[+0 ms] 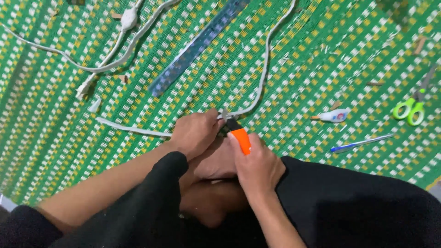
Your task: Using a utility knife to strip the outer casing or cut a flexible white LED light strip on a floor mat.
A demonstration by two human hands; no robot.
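Note:
My left hand [196,133] pinches a flat white cable [263,73] down on the green woven mat, close to my bare foot [212,163]. My right hand [257,165] grips an orange-handled utility knife [240,139]; its blade tip meets the cable right beside my left fingers. The cable runs from under my left hand out to the left and curves up toward the top of the view on the right.
A long metal ruler [197,46] lies diagonally above the hands. A second white cord with an inline switch [128,19] and a plug [82,89] lies upper left. Green-handled scissors [411,110], a small glue tube [333,115] and a blue pen [360,143] lie to the right.

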